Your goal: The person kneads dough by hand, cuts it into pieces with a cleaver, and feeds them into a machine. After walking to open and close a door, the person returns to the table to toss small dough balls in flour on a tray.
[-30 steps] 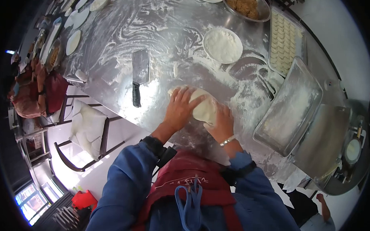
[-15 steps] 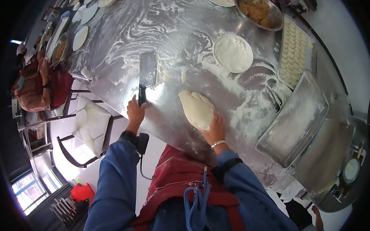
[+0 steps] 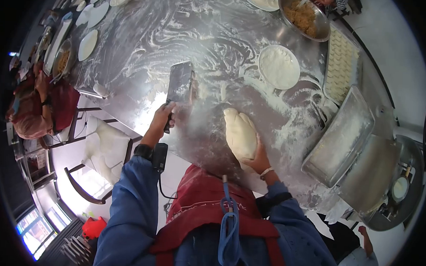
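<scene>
1. The left hand (image 3: 161, 119) has its grip closed around the handle of the cleaver (image 3: 180, 82).
2. The cleaver is left of the dough (image 3: 241, 136), blade pointing away from the person, long axis leaning slightly right.
3. The dough is at the bench (image 3: 203, 149) edge nearest the person, its long axis slanting from far left to near right, narrow end away.
4. The right hand (image 3: 257, 158) cups its near end, grip curved around it.

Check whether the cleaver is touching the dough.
Apart. The head view shows a wide stretch of tabletop between the cleaver and the dough.
</scene>
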Tool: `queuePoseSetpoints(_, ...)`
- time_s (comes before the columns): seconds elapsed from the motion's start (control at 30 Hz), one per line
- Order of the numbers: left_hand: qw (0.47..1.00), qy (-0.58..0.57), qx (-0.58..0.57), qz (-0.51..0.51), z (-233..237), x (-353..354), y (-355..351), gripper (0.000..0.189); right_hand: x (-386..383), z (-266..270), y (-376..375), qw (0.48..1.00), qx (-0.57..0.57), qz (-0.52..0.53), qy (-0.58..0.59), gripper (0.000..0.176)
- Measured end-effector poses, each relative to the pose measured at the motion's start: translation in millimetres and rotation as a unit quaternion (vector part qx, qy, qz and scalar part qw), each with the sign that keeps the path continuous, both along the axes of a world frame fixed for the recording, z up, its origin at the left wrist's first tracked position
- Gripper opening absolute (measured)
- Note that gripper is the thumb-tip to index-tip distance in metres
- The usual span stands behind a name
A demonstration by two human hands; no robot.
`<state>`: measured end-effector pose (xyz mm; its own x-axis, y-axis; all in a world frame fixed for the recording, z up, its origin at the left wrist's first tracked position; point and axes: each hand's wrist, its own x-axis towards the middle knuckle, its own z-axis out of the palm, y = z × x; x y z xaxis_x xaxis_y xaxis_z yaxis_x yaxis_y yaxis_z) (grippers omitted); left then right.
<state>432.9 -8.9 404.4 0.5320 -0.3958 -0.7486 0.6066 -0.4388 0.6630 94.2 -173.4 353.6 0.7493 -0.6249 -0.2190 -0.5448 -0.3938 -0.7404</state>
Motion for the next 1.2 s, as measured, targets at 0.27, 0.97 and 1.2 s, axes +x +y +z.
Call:
queuePoseSetpoints(0.27, 0.86, -0.373, 0.05, -0.343, 59, -61, 17, 0.026, 26, 66, -71, 0.961, 0.132, -0.241, -0.022, 0.06)
queuePoseSetpoints(0.97, 0.711, -0.384, 0.092, -0.583, 69, -139, -38, 0.013, 104, 59, -51, 0.973, -0.215, 0.069, 0.048, 0.043)
queuePoseSetpoints(1.2, 0.709, -0.378, 0.106, -0.586, 38, -151, -61, 0.013, 97, 32, -73, 0.978, -0.191, 0.071, 0.052, 0.035)
